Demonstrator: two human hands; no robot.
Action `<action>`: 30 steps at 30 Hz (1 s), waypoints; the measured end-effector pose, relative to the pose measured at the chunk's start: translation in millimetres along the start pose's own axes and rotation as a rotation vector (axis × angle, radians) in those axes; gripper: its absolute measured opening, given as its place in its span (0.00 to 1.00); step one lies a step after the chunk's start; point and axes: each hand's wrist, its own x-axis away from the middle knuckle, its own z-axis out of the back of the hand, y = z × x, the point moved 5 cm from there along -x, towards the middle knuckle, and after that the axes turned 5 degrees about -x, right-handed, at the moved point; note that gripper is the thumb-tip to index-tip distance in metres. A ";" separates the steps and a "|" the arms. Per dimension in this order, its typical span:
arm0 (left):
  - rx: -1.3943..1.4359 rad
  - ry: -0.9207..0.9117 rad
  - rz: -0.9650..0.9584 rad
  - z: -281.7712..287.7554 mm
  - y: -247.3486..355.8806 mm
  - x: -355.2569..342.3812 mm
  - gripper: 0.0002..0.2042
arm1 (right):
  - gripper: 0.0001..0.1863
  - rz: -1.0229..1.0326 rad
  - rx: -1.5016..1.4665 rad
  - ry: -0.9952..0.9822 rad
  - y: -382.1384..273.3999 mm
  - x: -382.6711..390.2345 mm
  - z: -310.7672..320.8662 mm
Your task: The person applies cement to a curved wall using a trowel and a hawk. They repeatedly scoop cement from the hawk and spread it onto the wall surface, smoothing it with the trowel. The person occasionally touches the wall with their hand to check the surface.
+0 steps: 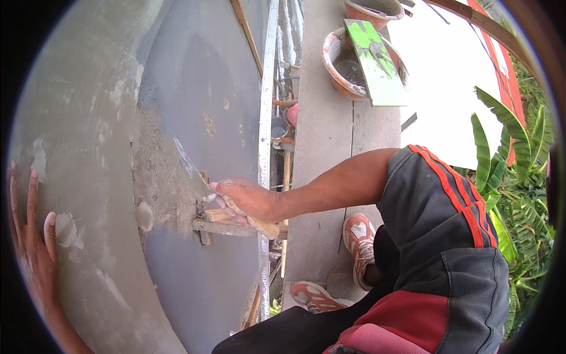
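Note:
My left hand [36,248] lies with fingers spread on the curved, grey plastered surface [94,147] at the left, beside small pale patches. My right hand [239,200] grips a trowel's wooden handle [262,228]; the narrow metal blade [186,157] points up-left over a rough, sandy patch [154,177] between smoother grey areas. Just under my right hand is a small timber bracket [211,226], partly hidden by it. A long pale metal bar [266,76] runs behind the hand along the surface's right edge.
Wooden planks [324,124] run under my feet. At the top, a green board [386,82] with mortar rests across an orange bucket [333,74], beside a second bucket [371,15]. A thin timber strip [246,32] lies upper middle. Banana plants [519,141] grow at the right beyond the planks.

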 end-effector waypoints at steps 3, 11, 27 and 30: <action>0.017 0.112 -0.024 18.5 6.0 -0.9 0.30 | 0.23 0.024 0.385 0.066 -72.3 47.2 35.0; 0.293 0.315 -0.018 81.1 48.5 -19.7 0.27 | 0.16 0.313 0.822 0.783 -208.0 221.1 130.4; 2.545 -0.458 -0.051 233.4 481.0 -132.9 0.23 | 0.23 0.576 0.195 1.087 -132.0 297.3 304.1; 2.772 -0.696 0.024 238.9 501.9 -137.7 0.28 | 0.20 0.645 0.121 1.010 -133.3 298.7 292.1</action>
